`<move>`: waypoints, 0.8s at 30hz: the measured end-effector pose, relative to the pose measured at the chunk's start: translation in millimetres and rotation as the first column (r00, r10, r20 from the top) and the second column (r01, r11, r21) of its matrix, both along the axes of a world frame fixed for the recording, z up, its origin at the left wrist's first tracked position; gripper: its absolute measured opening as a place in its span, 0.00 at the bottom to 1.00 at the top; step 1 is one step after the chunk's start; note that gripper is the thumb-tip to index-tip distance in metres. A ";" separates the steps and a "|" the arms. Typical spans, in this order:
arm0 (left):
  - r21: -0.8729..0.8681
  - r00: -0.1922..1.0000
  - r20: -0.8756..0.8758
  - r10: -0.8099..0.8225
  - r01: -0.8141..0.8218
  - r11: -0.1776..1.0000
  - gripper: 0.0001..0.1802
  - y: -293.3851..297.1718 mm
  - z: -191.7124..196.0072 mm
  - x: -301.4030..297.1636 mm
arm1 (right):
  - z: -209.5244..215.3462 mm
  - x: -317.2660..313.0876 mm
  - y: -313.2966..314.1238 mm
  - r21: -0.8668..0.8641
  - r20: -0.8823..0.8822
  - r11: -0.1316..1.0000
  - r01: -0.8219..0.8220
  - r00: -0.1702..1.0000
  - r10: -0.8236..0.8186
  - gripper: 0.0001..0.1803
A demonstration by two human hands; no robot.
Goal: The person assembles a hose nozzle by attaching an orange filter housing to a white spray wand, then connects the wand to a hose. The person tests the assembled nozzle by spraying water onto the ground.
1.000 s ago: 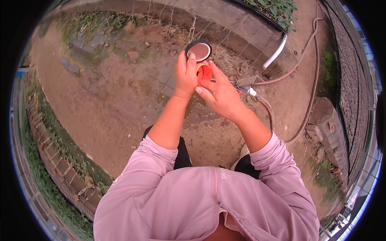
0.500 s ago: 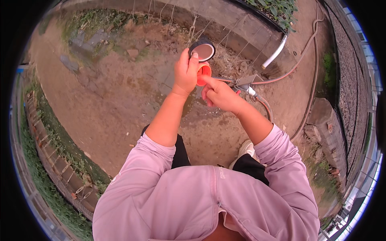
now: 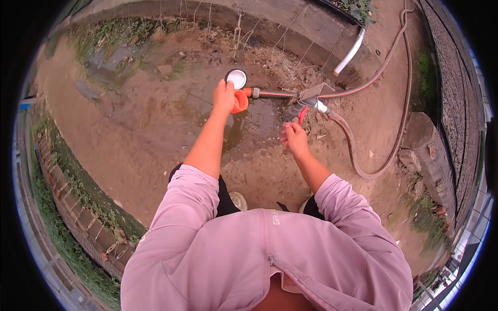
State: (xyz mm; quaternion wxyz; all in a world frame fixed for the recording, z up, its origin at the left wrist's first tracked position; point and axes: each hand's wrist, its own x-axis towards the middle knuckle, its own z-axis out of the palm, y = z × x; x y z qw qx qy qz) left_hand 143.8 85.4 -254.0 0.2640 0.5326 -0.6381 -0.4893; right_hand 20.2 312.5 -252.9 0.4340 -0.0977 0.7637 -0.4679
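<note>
On a patch of muddy ground [image 3: 150, 124], toward its far edge where a concrete ledge [image 3: 259, 20] runs, a person in a pink shirt [image 3: 218, 254] stands with both bare forearms reaching out. The left hand [image 3: 224, 99] is clamped on an orange cup [image 3: 240, 101], with a black-rimmed white disc [image 3: 237, 79] at its fingertips; whether cup and disc are joined, I cannot tell from here. Just to the cup's right shows the orange-and-grey end of a hose [image 3: 280, 94], touching or merely behind it, also hard to say.

The right hand [image 3: 294, 139] hangs lower, nothing visible in it, its fingers bent; whether their tips meet cannot be made out. A red handle [image 3: 303, 115] lies just past those fingers, outward and slightly right, its long side slanting away from the person. The right hand is the nearer of the two to it, seemingly above and apart.

Pale lettering runs beside the shirt's zipper [image 3: 270, 258]; no writing can be read on the cup, disc or hose.
</note>
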 end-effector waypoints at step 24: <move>0.049 0.848 0.529 0.030 -0.065 0.997 0.20 -34.8 -81.3 23.0 | -165.7 -102.0 -65.8 0.418 0.078 0.682 0.600 0.724 -0.685 0.29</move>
